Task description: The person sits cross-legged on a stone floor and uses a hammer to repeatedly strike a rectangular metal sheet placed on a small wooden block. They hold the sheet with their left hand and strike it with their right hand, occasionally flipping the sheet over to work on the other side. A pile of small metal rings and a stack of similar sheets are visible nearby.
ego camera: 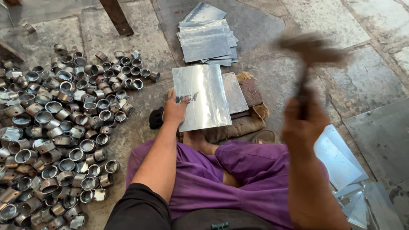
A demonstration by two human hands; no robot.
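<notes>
The person wears loose purple trousers [238, 179], gathered in soft folds across both legs and spreading wide from left to right. At the near edge a black top shows: a short black sleeve [136, 208] ends above the left elbow, and a dark hem runs along the waist. Both forearms are bare, with no watch, band or glove. The left hand [174, 111] and the right hand [301, 123] carry no rings that can be made out; the right one is blurred. A bare foot [200, 140] shows beyond the trousers.
</notes>
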